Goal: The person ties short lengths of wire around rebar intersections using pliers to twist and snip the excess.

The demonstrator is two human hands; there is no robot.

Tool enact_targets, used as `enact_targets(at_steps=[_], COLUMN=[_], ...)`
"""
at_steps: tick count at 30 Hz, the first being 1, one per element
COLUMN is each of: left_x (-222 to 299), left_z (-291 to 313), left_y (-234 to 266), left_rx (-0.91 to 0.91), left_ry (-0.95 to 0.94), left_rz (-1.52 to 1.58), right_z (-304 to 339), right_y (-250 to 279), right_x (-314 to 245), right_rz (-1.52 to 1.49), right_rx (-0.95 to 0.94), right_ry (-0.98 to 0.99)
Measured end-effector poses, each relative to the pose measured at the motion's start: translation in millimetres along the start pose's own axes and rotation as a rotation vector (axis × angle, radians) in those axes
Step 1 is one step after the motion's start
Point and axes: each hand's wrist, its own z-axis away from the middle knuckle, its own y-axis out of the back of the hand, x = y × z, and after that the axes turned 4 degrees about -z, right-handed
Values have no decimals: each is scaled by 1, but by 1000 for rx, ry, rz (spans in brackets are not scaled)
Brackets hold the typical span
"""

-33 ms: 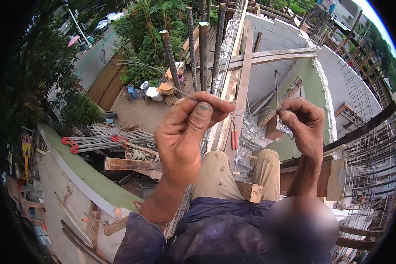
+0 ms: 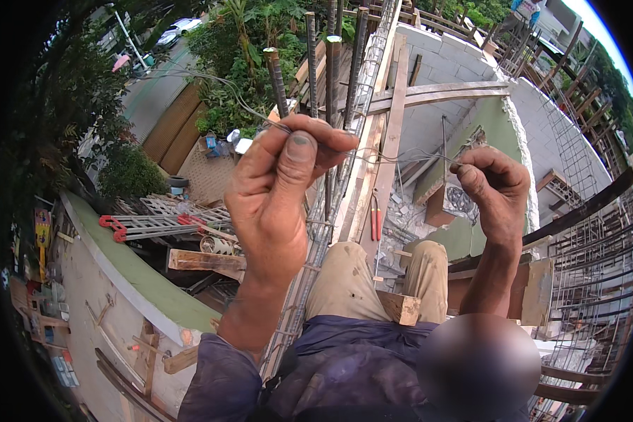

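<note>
Thin grey tie wire [image 2: 233,91] is pinched between the thumb and fingers of my left hand [image 2: 278,176]. Its loose strands reach out to the far left, over the bushes and street. More strands cross the gap between my hands, and my right hand [image 2: 496,190] grips their other end between thumb and forefinger. Both hands are raised in front of my knees, well apart. A pair of pliers [image 2: 375,224] with red handles rests beyond my knees, beside the boards, touched by neither hand.
Upright steel bars [image 2: 333,77] stand just beyond my left hand. Long wooden boards [image 2: 392,126] and a rebar cage [image 2: 308,271] run away from me. A broken green wall [image 2: 503,133] stands right, with rubble below. A metal ladder [image 2: 155,225] lies lower left.
My left hand has moved left and my right hand slightly right, widening the gap between them. The loose wire strands have swung up and left.
</note>
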Motion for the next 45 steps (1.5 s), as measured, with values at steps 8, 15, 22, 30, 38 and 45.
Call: enact_targets(at_steps=[8, 15, 22, 30, 38, 45], left_x=[49, -51, -90, -184, -184, -210], left_z=[-181, -156, 2, 131, 152, 182], left_y=[53, 176, 319, 445, 412, 381], left_rx=[139, 203, 316, 874, 833, 993], left_ry=[-146, 139, 249, 714, 879, 999], left_rz=[-156, 98, 154, -71, 308, 518], right_z=[-132, -158, -69, -24, -15, 28], right_y=[-66, -85, -118, -135, -119, -55], right_x=[-50, 56, 111, 137, 126, 97], right_rz=[-110, 376, 141, 48, -1, 75], right_rx=[-208, -148, -259, 5, -2, -30], right_ry=[-44, 93, 4, -190, -319, -481])
